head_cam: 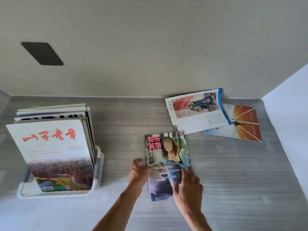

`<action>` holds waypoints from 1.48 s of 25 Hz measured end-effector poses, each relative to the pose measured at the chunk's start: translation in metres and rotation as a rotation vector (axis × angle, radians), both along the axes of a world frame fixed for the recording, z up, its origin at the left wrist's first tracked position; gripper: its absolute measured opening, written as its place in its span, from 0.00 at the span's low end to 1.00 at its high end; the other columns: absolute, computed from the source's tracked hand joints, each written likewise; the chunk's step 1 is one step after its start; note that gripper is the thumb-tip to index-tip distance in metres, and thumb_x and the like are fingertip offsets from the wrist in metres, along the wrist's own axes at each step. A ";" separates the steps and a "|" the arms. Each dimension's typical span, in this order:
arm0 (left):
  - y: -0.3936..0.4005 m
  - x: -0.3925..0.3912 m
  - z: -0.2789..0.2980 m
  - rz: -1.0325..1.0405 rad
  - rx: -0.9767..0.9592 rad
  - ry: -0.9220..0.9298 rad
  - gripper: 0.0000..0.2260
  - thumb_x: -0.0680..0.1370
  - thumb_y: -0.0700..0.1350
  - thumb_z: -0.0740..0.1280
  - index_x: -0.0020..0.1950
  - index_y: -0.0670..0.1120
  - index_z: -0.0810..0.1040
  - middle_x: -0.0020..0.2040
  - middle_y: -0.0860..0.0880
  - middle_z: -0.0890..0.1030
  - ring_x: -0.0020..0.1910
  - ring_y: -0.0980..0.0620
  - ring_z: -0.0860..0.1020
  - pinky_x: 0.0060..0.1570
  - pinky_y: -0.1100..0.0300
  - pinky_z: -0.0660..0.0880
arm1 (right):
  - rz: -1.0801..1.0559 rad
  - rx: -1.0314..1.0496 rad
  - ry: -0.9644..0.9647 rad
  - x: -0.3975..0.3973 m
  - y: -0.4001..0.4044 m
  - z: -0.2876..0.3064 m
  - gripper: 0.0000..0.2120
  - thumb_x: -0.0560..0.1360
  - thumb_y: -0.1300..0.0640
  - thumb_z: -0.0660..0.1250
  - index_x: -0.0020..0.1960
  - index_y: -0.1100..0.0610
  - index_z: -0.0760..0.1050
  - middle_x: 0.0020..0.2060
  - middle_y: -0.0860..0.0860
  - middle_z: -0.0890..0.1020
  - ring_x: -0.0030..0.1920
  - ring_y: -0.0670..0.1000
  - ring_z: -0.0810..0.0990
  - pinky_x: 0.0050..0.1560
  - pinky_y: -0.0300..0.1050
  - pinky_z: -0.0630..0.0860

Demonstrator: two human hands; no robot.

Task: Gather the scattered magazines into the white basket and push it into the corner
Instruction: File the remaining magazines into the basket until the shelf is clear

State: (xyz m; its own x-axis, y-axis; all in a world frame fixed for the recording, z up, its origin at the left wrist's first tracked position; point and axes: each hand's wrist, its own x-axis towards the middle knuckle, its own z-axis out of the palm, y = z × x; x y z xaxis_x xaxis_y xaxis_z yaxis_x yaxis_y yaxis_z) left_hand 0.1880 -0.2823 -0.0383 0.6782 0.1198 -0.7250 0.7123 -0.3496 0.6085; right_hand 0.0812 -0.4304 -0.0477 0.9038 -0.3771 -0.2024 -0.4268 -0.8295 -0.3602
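The grey wood-grain table (233, 172) is running back to a pale wall (150, 47) carrying a dark socket plate (42, 53). At the left, the white basket (99, 165), perforated along its sides, is standing on the table, holding several magazines upright and leaning back; the front magazine (53, 154) is showing red brush-style characters on white above a reddish landscape photo. Near the far right corner, an open magazine (198, 110) with a painting of figures is lying partly over an orange-rayed magazine (241, 124), both flat and well apart from the basket. Between them and the person, the portrait magazine (168, 164), with pink characters and a long-haired figure on its cover, is lying on the table, its top edge touching the open magazine. The left hand (139, 172) is curling its fingers at that cover's left edge, seemingly gripping it. The right hand (187, 185) is resting spread on the cover's lower right, fingers loose, not clenched.
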 end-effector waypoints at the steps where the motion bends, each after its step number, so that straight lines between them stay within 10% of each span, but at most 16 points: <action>1: -0.005 -0.002 -0.003 0.003 -0.119 0.045 0.14 0.72 0.35 0.69 0.55 0.47 0.74 0.43 0.46 0.82 0.37 0.52 0.80 0.26 0.64 0.73 | -0.034 -0.061 0.058 0.006 -0.008 0.001 0.26 0.67 0.55 0.73 0.64 0.57 0.75 0.61 0.57 0.79 0.56 0.61 0.79 0.50 0.55 0.78; 6: -0.038 -0.017 0.002 -0.133 -0.117 -0.147 0.10 0.76 0.35 0.61 0.48 0.50 0.75 0.33 0.52 0.75 0.25 0.57 0.68 0.21 0.65 0.63 | 0.017 0.051 0.044 0.004 -0.017 0.000 0.19 0.70 0.54 0.69 0.60 0.52 0.77 0.61 0.52 0.79 0.57 0.59 0.78 0.55 0.53 0.78; 10: -0.001 -0.017 0.041 -0.278 -0.328 -0.477 0.03 0.75 0.36 0.63 0.42 0.41 0.74 0.31 0.48 0.73 0.30 0.54 0.69 0.29 0.60 0.65 | -0.415 0.607 -0.054 0.031 -0.037 0.024 0.28 0.69 0.59 0.73 0.67 0.51 0.69 0.64 0.53 0.76 0.55 0.57 0.81 0.52 0.56 0.79; 13: 0.066 -0.012 0.081 -0.275 -0.461 -0.573 0.03 0.74 0.34 0.65 0.43 0.40 0.77 0.36 0.48 0.79 0.37 0.52 0.74 0.37 0.59 0.70 | -0.496 1.027 -0.017 0.073 -0.028 0.065 0.19 0.63 0.58 0.74 0.53 0.50 0.80 0.40 0.49 0.82 0.38 0.53 0.79 0.34 0.45 0.74; 15: 0.108 -0.008 0.107 -0.223 -0.442 -0.586 0.07 0.75 0.31 0.65 0.43 0.42 0.78 0.37 0.50 0.81 0.37 0.53 0.76 0.38 0.61 0.72 | -0.322 1.042 -0.030 0.094 -0.001 0.090 0.03 0.66 0.61 0.73 0.38 0.56 0.81 0.27 0.48 0.81 0.32 0.51 0.77 0.31 0.41 0.72; 23: 0.313 0.022 0.161 0.068 -0.084 -0.703 0.17 0.75 0.30 0.65 0.36 0.51 0.79 0.29 0.56 0.80 0.26 0.62 0.72 0.26 0.68 0.67 | -0.005 1.122 -0.154 0.127 0.209 0.139 0.07 0.75 0.67 0.68 0.41 0.71 0.75 0.35 0.61 0.80 0.36 0.53 0.76 0.36 0.45 0.73; 30: 0.360 0.031 0.106 0.074 0.181 -0.513 0.05 0.75 0.37 0.67 0.47 0.45 0.81 0.44 0.41 0.85 0.40 0.45 0.81 0.38 0.52 0.76 | -0.137 0.924 -0.050 0.122 0.278 0.091 0.07 0.75 0.63 0.68 0.42 0.53 0.81 0.39 0.53 0.86 0.34 0.48 0.81 0.36 0.43 0.76; 37: 0.277 0.025 0.122 -0.166 0.252 -0.986 0.17 0.72 0.41 0.60 0.60 0.48 0.73 0.53 0.51 0.76 0.52 0.47 0.76 0.51 0.52 0.74 | -0.279 0.800 -0.144 0.091 0.220 0.093 0.13 0.72 0.64 0.68 0.49 0.47 0.77 0.48 0.45 0.83 0.40 0.47 0.81 0.44 0.46 0.78</action>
